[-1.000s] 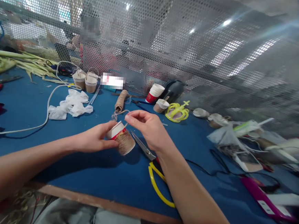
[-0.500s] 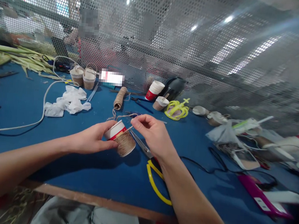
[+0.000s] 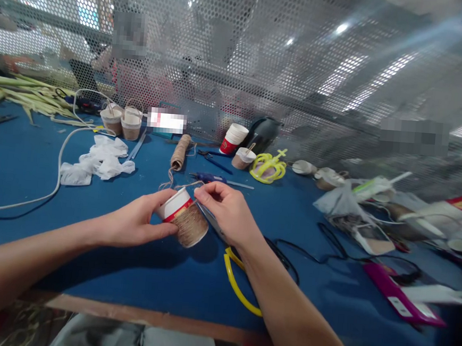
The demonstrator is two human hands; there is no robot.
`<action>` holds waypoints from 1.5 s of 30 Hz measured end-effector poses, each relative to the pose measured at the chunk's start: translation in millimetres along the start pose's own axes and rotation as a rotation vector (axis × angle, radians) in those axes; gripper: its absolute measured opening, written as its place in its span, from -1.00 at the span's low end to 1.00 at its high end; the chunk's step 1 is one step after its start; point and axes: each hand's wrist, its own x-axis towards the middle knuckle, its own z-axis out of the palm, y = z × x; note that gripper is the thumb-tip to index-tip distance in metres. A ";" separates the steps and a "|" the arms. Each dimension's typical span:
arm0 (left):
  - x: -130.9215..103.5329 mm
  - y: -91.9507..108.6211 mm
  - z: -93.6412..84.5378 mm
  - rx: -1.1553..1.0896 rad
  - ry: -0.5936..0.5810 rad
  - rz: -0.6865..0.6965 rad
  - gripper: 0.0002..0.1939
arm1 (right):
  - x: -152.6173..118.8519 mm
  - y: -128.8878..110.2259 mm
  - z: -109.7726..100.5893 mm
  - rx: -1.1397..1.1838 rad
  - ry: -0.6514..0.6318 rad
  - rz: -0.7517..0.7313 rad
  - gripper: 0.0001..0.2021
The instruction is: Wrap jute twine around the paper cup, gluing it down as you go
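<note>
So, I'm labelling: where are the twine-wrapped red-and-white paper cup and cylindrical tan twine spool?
Paper cup (image 3: pixel 192 226): head view, twine-covered side.
Twine spool (image 3: pixel 181 152): head view, middle of wound side.

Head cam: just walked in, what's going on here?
The left hand holds a tilted paper cup whose lower part is wrapped in twine. The right hand pinches a strand of it beside the cup. The white part near the rim is bare. A twine spool lies beyond the cup; yellow-handled scissors lie by the right wrist.
</note>
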 end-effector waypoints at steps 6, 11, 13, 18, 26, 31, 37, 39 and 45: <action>-1.2 -1.4 1.0 -0.015 0.009 0.024 -0.61 | -1.5 2.0 2.7 0.025 -0.022 0.003 -0.77; -1.1 -0.9 1.3 -0.035 0.018 0.023 -0.61 | -2.7 1.3 5.2 0.039 -0.015 0.013 -0.76; -0.9 -0.7 1.5 -0.041 0.023 0.018 -0.61 | -3.1 0.7 6.2 0.056 -0.018 0.022 -0.76; -1.4 -1.6 1.8 -0.051 0.029 0.011 -0.60 | -2.8 2.0 7.6 0.043 -0.023 0.026 -0.74; 1.0 -8.4 -1.4 -0.045 0.152 0.063 -0.67 | 0.2 3.4 -1.2 0.166 -0.175 0.098 -0.56; 5.3 -13.8 -2.8 -0.044 0.248 0.089 -0.71 | -2.4 -2.3 -5.4 0.272 -0.395 0.145 -0.53; 8.0 -14.2 -6.9 -0.076 0.213 0.003 -0.68 | -0.8 3.6 -0.2 0.035 -0.260 -0.022 -0.48; 8.9 -13.2 -8.0 -0.175 0.216 -0.054 -0.67 | -1.5 5.9 3.0 -0.050 -0.225 -0.053 -0.46; 11.5 -12.5 -8.3 -0.437 0.236 -0.157 -0.66 | -5.3 8.3 9.4 -0.177 -0.184 -0.132 -0.43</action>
